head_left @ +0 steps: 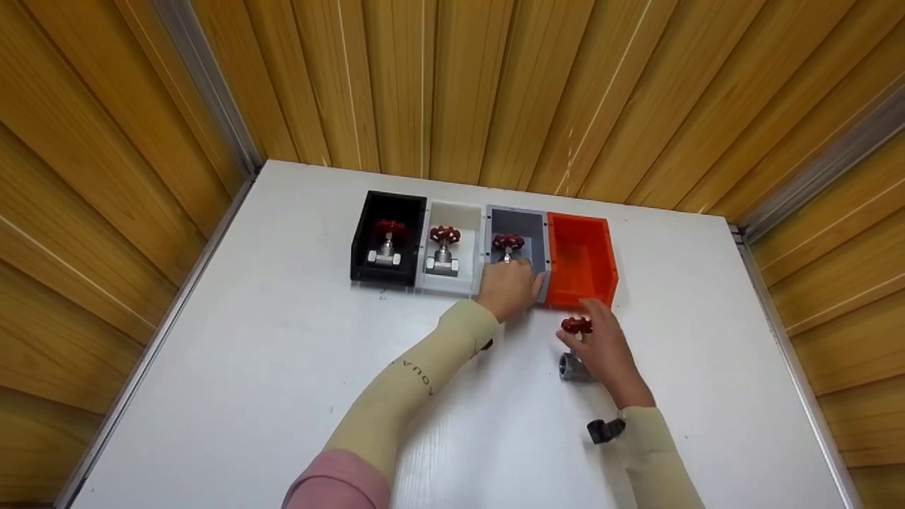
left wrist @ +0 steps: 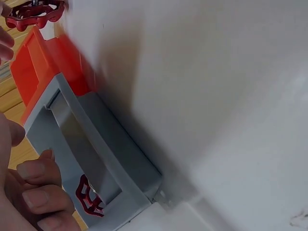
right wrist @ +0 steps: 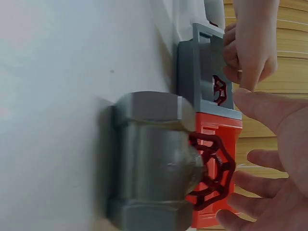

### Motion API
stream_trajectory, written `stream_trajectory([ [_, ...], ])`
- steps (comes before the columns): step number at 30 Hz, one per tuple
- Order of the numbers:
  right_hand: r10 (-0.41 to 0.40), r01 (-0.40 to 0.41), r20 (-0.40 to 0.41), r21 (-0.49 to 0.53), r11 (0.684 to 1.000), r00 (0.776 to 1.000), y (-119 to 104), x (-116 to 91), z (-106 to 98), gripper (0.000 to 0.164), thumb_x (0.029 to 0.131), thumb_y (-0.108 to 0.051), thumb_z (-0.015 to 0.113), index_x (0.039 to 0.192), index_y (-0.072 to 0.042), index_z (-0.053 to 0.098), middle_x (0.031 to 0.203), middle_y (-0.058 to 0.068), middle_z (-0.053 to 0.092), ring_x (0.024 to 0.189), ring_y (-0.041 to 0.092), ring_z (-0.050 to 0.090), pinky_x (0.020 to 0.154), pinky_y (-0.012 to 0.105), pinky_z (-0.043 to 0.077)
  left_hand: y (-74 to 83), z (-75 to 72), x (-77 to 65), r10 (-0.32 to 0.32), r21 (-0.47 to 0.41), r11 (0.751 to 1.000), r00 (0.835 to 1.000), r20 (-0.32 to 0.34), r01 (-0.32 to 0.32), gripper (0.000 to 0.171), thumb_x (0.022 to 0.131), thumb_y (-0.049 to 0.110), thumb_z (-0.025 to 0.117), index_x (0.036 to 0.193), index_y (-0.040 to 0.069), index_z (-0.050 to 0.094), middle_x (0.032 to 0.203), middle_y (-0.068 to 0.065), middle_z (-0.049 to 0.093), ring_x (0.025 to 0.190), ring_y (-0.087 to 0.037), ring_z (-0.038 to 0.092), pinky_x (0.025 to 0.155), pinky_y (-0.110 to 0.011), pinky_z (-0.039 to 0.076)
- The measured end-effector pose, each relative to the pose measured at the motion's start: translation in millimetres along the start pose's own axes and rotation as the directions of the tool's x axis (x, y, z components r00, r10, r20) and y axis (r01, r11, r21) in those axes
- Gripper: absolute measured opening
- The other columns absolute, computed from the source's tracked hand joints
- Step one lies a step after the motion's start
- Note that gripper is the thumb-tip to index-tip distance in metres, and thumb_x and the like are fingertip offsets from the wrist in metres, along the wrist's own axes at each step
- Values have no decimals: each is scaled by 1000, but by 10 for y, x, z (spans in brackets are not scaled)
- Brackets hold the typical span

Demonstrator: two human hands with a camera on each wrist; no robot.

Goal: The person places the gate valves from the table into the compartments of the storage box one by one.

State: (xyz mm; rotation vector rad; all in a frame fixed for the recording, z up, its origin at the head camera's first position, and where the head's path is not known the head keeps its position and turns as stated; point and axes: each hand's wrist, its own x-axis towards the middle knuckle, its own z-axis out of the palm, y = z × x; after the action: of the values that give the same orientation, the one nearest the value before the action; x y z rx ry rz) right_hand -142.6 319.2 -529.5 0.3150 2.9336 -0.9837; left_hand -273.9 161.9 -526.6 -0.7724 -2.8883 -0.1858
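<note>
My left hand (head_left: 508,290) is over the front of a grey bin (head_left: 517,213). Its fingers (left wrist: 45,197) are loosely bent and hold nothing. Inside that bin is a valve with a dark red handwheel (head_left: 508,242), its body mostly hidden behind the hand. On the white table a larger metal valve (right wrist: 154,163) with a red handwheel (head_left: 576,325) stands upright in front of the orange bin (head_left: 608,247). My right hand (head_left: 608,353) is just beside this valve, thumb and fingers spread around the handwheel's side. In the right wrist view a gap shows between the palm and the wheel.
Left of the grey bin, a black bin (head_left: 359,240) and a white bin (head_left: 459,284) each hold a valve with a red handwheel. All the bins stand in one row near the back of the table (head_left: 283,367). Wood-patterned panels (head_left: 452,85) rise behind and at both sides.
</note>
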Motion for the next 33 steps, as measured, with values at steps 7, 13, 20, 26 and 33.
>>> stream_trajectory([
  [7,-16,16,-3,-51,999,1000,128,-117,108,89,83,-40,74,151,-12,24,155,14,28,140,35,31,111,57,31,55,33,44,13,-34,999,1000,22,-12,52,100,53,34,85,15,65,71,1,63,63,-17,65,55,-34,53],
  [13,2,-1,24,-48,999,1000,163,-149,190,111,71,-49,81,154,-16,16,160,13,16,144,38,24,111,58,29,101,51,63,10,-72,997,1000,11,-9,50,100,51,37,74,16,61,68,1,61,60,-18,63,53,-34,52],
  [20,30,-27,38,-71,997,999,207,-173,258,126,63,-51,86,156,-27,4,162,9,4,140,42,28,106,59,35,161,73,78,15,-49,999,1000,3,-15,51,101,51,34,77,17,64,67,1,63,60,-17,64,53,-33,52],
  [26,49,-47,10,-171,984,999,194,-207,285,120,68,-55,82,156,-30,4,162,12,8,134,45,35,102,61,39,203,86,94,18,-23,1000,1000,-8,-18,52,101,52,33,81,17,65,68,1,64,61,-17,64,54,-32,53],
  [33,81,-74,29,-187,980,996,110,-241,254,116,71,-47,83,156,-26,6,157,18,16,122,45,44,95,63,43,264,71,120,25,-34,999,998,51,-23,49,101,52,32,81,18,62,66,3,59,59,-15,60,54,-31,51],
])
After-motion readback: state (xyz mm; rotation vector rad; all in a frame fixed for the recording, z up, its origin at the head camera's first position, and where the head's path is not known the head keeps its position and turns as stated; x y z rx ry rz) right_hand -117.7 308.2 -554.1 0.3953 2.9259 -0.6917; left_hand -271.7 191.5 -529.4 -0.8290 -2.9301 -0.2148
